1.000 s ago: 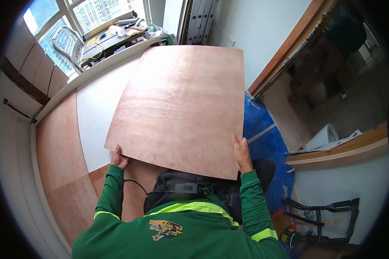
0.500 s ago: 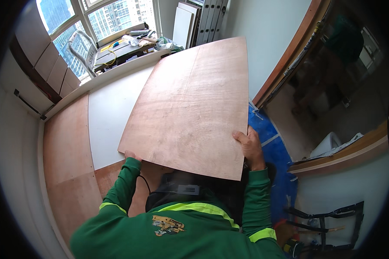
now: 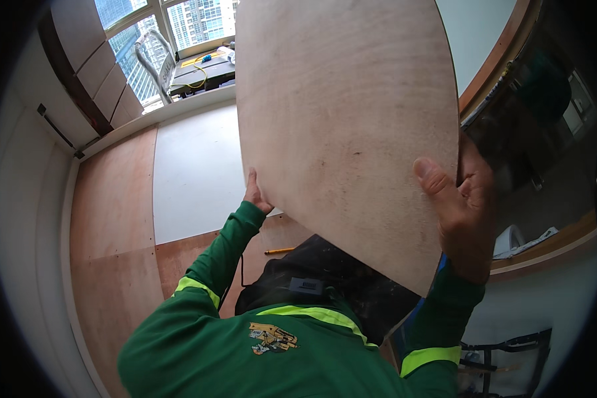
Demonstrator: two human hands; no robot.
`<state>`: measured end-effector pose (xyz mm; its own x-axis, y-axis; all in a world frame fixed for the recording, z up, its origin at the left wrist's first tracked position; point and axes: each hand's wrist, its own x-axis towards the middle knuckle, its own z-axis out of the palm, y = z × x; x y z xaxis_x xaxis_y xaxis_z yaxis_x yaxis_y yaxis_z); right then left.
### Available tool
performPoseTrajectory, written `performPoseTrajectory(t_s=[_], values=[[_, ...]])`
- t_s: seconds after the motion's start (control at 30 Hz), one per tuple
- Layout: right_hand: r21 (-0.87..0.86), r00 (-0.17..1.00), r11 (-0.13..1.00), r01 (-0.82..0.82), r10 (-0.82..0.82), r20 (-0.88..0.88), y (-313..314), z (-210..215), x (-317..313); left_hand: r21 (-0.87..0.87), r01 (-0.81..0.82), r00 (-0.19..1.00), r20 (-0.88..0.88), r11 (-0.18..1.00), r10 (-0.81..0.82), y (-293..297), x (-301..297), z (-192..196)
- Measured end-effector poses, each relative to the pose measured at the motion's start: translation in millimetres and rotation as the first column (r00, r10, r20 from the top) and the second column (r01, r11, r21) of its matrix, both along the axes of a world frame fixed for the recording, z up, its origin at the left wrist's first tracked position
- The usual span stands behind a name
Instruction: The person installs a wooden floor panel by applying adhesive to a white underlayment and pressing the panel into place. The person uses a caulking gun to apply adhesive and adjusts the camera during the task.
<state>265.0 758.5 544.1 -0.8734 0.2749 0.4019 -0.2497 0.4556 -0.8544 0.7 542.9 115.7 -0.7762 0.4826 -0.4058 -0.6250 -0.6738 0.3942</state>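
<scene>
A large plywood sheet [image 3: 345,126] is raised in front of me between both hands, its top running past the upper edge of the picture. My left hand [image 3: 256,194] grips its lower left corner; most of its fingers are hidden behind the wood. On the right edge my right hand [image 3: 463,205] is closed, thumb on the near face and fingers behind. Beyond the sheet's left edge lies a white panel [image 3: 196,172], set among reddish plywood panels [image 3: 113,199] on the floor.
A yellow pencil-like stick [image 3: 280,251] lies on the plywood by my legs. At the window stands a work table [image 3: 212,71] with a bent grey metal handle [image 3: 154,66] beside it. To the right are a wooden door frame [image 3: 497,60] and a black metal frame [image 3: 511,351].
The plywood sheet has been lifted and tilted up towards me, shifting right. Both hands have moved up and right with it. The yellow stick has come into sight.
</scene>
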Motion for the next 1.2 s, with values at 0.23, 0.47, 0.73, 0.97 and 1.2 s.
performPoseTrajectory(t_s=[0.23, 0.47, 0.73, 0.97, 1.2], values=[[0.436, 0.922, 0.868, -0.238, 0.344, -0.180, -46.3, 24.4, -48.1, 0.440, -0.164, 0.893, 0.446, 0.883, -0.056, 42.6, -73.0, 68.6], [0.621, 0.789, 0.730, -0.286, 0.547, -0.279, -112.2, -32.5, -101.6, 0.328, -0.233, 0.892, 0.446, 0.915, 0.067, -14.7, -87.7, 36.8], [0.799, 0.731, 0.431, -0.420, 0.683, 0.015, -182.5, -96.7, -142.4, -0.244, -0.265, 0.943, 0.137, 0.933, 0.303, -147.9, -91.0, -35.7], [0.825, 0.655, 0.304, -0.476, 0.749, 0.102, -205.0, -157.5, -154.0, -0.542, -0.220, 0.962, 0.018, 0.811, 0.272, -182.2, -114.5, -77.6], [0.697, 0.509, 0.079, -0.713, 0.741, 0.437, -181.6, -149.9, -201.6, -0.796, -0.052, 0.998, -0.062, 0.603, 0.004, -187.6, -90.6, -86.8]])
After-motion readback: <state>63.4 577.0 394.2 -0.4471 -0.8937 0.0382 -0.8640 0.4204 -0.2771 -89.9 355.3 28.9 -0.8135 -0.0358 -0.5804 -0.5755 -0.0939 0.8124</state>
